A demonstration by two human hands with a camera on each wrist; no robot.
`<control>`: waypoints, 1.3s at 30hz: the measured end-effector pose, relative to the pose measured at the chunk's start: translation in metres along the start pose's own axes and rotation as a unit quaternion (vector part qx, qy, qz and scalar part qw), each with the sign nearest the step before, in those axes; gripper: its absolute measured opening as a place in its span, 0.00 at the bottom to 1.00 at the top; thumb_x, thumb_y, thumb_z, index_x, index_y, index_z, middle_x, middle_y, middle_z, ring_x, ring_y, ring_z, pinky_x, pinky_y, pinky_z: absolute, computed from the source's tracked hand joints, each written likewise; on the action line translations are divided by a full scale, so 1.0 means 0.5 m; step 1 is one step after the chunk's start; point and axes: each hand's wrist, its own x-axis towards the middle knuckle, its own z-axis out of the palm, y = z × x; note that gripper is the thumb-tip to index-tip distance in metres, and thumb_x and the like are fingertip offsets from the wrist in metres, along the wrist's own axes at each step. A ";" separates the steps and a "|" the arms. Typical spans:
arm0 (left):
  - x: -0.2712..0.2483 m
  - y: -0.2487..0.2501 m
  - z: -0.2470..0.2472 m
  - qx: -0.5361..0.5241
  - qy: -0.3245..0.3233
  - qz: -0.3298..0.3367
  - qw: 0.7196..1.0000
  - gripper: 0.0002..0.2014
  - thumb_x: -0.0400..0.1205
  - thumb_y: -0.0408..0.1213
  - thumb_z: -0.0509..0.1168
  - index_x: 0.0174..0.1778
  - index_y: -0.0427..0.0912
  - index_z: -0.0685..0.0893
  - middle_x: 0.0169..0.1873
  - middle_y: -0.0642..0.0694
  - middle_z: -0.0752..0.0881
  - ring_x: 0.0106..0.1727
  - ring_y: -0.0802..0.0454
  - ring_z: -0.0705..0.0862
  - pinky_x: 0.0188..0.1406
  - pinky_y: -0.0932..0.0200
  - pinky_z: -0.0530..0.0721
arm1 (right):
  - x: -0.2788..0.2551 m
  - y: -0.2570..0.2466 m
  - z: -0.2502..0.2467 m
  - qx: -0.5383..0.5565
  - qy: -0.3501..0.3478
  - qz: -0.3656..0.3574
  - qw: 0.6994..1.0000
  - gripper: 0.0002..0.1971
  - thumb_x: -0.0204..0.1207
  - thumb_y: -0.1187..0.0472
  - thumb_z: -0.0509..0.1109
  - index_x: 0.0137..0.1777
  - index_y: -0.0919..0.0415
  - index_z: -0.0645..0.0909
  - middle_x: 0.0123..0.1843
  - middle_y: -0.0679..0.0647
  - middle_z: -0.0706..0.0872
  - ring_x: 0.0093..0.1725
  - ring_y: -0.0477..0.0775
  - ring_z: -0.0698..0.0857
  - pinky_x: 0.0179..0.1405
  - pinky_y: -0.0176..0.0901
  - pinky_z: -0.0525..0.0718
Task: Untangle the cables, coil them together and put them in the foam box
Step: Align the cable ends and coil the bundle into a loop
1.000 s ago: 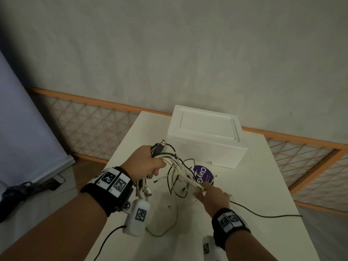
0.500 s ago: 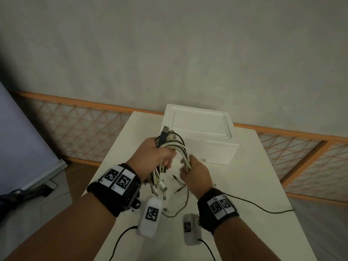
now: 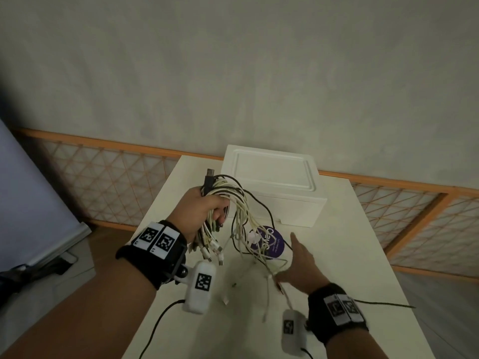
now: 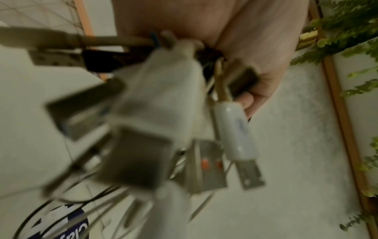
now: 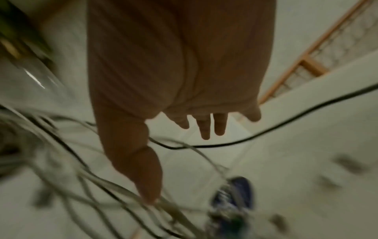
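Observation:
My left hand [image 3: 207, 208] grips a bundle of white and black cables [image 3: 233, 203] above the white table [image 3: 350, 242]; their plugs [image 4: 235, 132] dangle below the fist, blurred in the left wrist view. Loose cable ends [image 3: 259, 250] hang down to the table. My right hand [image 3: 298, 265] hovers lower right of the bundle with fingers [image 5: 206, 126] spread and straight, the thumb [image 5: 149, 186] against some strands. The white foam box [image 3: 274, 185] stands with its lid on at the table's far edge.
A round purple-labelled container [image 3: 269, 242] lies on the table under the hanging cables. A thin black cable [image 3: 383, 303] trails toward the right table edge. Wooden lattice panelling [image 3: 103, 182] lines the wall behind. Green plants [image 4: 347, 29] show in the left wrist view.
My right hand let go of the cables near the bundle and dropped down and right, opening out. The left hand lifted the bundle slightly and keeps its grip.

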 end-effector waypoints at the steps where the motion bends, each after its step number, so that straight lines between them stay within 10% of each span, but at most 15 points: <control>1: -0.001 -0.001 0.004 0.002 -0.005 -0.008 1.000 0.14 0.78 0.23 0.63 0.26 0.36 0.74 0.16 0.45 0.71 0.23 0.46 0.77 0.34 0.54 0.77 | -0.005 -0.032 -0.022 0.059 0.028 -0.051 0.997 0.61 0.61 0.57 0.84 0.84 0.55 0.43 0.81 0.56 0.61 0.80 0.58 0.60 0.76 0.49 0.62; 7: -0.028 -0.006 0.048 0.059 -0.104 -0.007 0.993 0.08 0.68 0.32 0.68 0.27 0.32 0.78 0.17 0.42 0.74 0.24 0.45 0.77 0.32 0.54 0.80 | -0.041 -0.191 -0.070 0.141 0.197 -0.343 0.908 0.53 0.61 0.56 0.78 0.82 0.54 0.50 0.75 0.47 0.66 0.74 0.44 0.65 0.75 0.30 0.60; 15: -0.041 -0.012 0.033 0.090 -0.137 -0.011 0.986 0.06 0.68 0.31 0.68 0.30 0.31 0.80 0.18 0.39 0.75 0.24 0.45 0.77 0.30 0.56 0.79 | -0.043 -0.207 -0.069 0.133 0.148 -0.280 0.939 0.15 0.73 0.62 0.71 0.59 0.53 0.80 0.48 0.41 0.87 0.47 0.39 0.83 0.48 0.37 0.81; 21: -0.030 -0.030 0.020 0.147 -0.114 -0.018 0.982 0.13 0.69 0.35 0.68 0.31 0.25 0.78 0.22 0.36 0.78 0.25 0.45 0.80 0.33 0.55 0.80 | -0.056 -0.217 -0.074 0.075 0.228 -0.286 0.928 0.11 0.73 0.66 0.70 0.54 0.57 0.84 0.46 0.49 0.84 0.46 0.46 0.79 0.44 0.29 0.75; 24: -0.028 -0.039 0.016 0.207 -0.115 -0.038 0.971 0.07 0.68 0.35 0.68 0.29 0.33 0.81 0.20 0.41 0.81 0.26 0.46 0.82 0.33 0.54 0.82 | -0.070 -0.223 -0.090 0.020 0.256 -0.319 0.912 0.10 0.69 0.58 0.65 0.46 0.57 0.86 0.41 0.50 0.84 0.41 0.51 0.82 0.38 0.41 0.81; 30: -0.044 -0.044 0.027 0.261 -0.207 -0.119 0.935 0.06 0.71 0.29 0.68 0.33 0.29 0.83 0.23 0.40 0.83 0.28 0.45 0.82 0.30 0.60 0.81 | -0.074 -0.240 -0.117 -0.151 0.310 -0.412 0.843 0.07 0.60 0.63 0.73 0.38 0.56 0.87 0.37 0.49 0.83 0.31 0.55 0.81 0.23 0.43 0.78; 34: -0.063 -0.031 0.042 0.244 -0.280 -0.140 0.918 0.11 0.74 0.30 0.67 0.24 0.39 0.80 0.21 0.43 0.80 0.27 0.47 0.81 0.34 0.59 0.82 | -0.066 -0.249 -0.130 -0.160 0.359 -0.424 0.816 0.11 0.72 0.58 0.70 0.30 0.59 0.78 0.30 0.51 0.78 0.28 0.55 0.76 0.24 0.41 0.70; 39: -0.059 -0.029 0.033 0.224 -0.258 -0.130 0.931 0.12 0.74 0.35 0.67 0.25 0.37 0.78 0.19 0.44 0.79 0.25 0.48 0.80 0.32 0.61 0.80 | -0.036 -0.234 -0.124 -0.204 0.302 -0.307 0.879 0.08 0.60 0.59 0.78 0.33 0.55 0.80 0.32 0.49 0.80 0.34 0.56 0.78 0.32 0.41 0.67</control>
